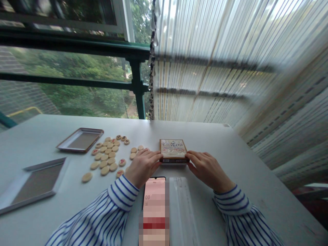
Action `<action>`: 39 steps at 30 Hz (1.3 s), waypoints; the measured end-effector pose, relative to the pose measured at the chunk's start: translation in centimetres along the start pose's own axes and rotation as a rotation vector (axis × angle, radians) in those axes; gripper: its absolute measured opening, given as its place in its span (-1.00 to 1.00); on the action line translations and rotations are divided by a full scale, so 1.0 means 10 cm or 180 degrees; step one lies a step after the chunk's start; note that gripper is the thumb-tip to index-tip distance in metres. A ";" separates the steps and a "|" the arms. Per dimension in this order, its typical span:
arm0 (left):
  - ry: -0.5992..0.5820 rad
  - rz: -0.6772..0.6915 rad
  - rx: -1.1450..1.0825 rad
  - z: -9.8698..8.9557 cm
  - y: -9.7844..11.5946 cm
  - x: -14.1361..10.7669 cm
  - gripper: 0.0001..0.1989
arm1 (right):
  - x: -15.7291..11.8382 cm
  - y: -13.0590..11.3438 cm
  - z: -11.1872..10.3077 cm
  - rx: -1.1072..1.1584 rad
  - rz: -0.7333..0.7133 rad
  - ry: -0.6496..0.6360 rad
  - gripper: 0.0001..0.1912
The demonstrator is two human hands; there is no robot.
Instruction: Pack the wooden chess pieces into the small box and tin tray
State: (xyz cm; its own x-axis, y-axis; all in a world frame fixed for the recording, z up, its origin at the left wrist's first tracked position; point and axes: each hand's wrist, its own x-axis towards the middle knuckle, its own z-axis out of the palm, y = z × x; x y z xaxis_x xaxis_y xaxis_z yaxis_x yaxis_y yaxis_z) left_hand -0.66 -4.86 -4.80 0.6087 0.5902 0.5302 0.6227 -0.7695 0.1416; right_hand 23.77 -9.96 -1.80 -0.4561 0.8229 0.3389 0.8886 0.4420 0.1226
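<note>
A small square Chinese chess box (pixel 173 149) with a printed lid lies near the middle of the white table. My left hand (pixel 146 164) grips its left side, fingertips at the near left corner. At the near right corner, my right hand (pixel 206 167) grips the other side with fingers and thumb. Round wooden chess pieces (pixel 108 151) are spread to the left of my left hand, most of them blank side up and several showing red or black characters. A few of these pieces are partly hidden behind my left hand and wrist.
On the left of the table (pixel 243 164) lie an open shallow tray (pixel 84 140) and a larger pale open tray (pixel 38 184). A lit phone (pixel 155 194) and a clear plastic case (pixel 181 208) lie in front of me. A string curtain (pixel 205 85) hangs beyond the far edge.
</note>
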 end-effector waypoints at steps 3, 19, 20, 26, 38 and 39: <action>-0.0028 0.0013 -0.0002 0.00 0.00 -0.01 -0.77 | -0.01 0.00 0.01 0.0001 -0.0014 -0.0012 -0.75; -0.0081 0.0067 -0.0017 -0.02 0.03 0.00 -0.79 | -0.03 -0.03 0.04 -0.0012 -0.0054 -0.0052 -0.80; -0.0084 0.0074 -0.0014 -0.02 0.02 0.00 -0.79 | -0.03 -0.03 0.05 -0.0012 -0.0053 -0.0060 -0.80; -0.0198 0.0033 0.0001 -0.03 0.04 0.01 -0.82 | -0.02 -0.04 0.05 -0.0002 -0.0031 -0.0197 -0.80; -0.0154 0.0030 0.0052 -0.03 0.08 0.02 -0.83 | -0.02 -0.05 0.04 0.0029 -0.0049 -0.0170 -0.82; -0.0144 0.0016 0.0072 -0.03 0.08 0.02 -0.81 | -0.02 -0.05 0.04 0.0034 -0.0048 -0.0157 -0.82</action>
State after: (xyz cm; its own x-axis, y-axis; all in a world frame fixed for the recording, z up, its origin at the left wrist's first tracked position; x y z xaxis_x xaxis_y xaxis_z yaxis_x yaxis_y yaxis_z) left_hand -0.17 -5.42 -4.37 0.6333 0.5971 0.4924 0.6302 -0.7671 0.1199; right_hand 23.37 -10.19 -2.30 -0.4714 0.8326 0.2907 0.8812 0.4580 0.1172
